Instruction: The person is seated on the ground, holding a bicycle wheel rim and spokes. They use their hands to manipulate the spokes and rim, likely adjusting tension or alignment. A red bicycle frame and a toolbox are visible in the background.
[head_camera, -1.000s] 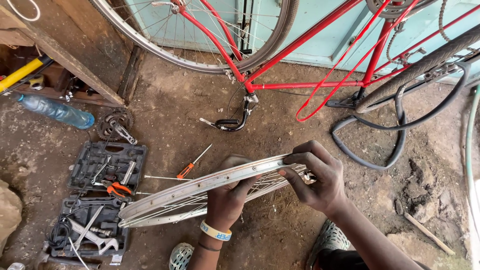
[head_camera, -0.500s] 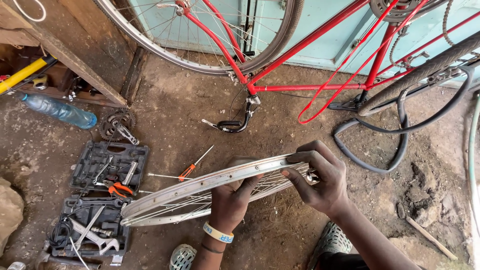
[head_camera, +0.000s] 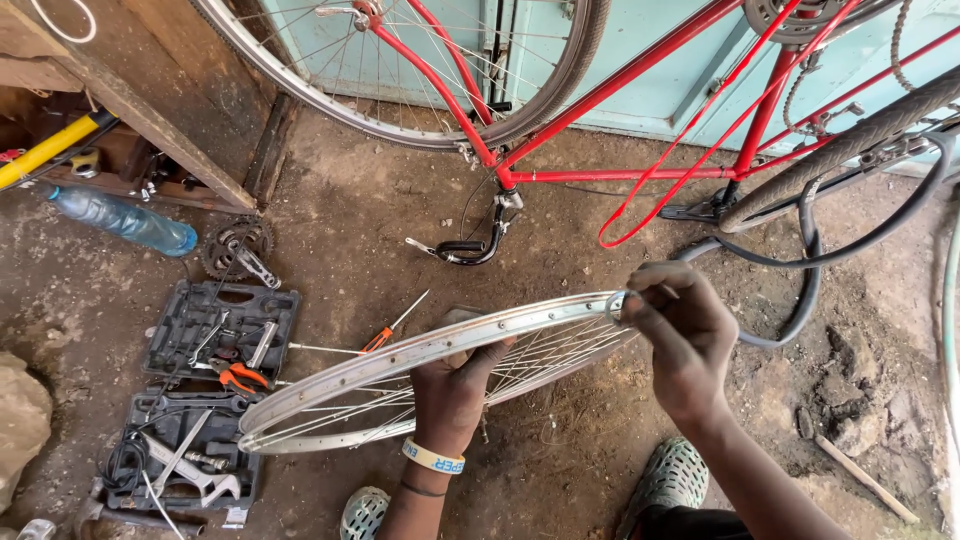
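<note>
A bare silver bicycle wheel rim (head_camera: 370, 368) with thin spokes is held almost flat above the dirt floor. My left hand (head_camera: 452, 388) grips the rim at its middle from below, with a pale wristband on the wrist. My right hand (head_camera: 683, 338) pinches the rim's right end, its fingers closed over the edge. An orange-handled screwdriver (head_camera: 392, 328) lies on the ground just behind the rim.
A red bicycle frame (head_camera: 610, 95) with a tyred wheel (head_camera: 560, 85) stands behind. A black inner tube (head_camera: 800, 290) loops at right. An open black tool case (head_camera: 205, 385), a chainring crank (head_camera: 238, 250) and a plastic bottle (head_camera: 125, 222) lie at left. My sandalled feet (head_camera: 675, 480) are below.
My right hand has slid along the rim to its right end. The left hand keeps its hold at the middle, and the rim sits a little more to the right.
</note>
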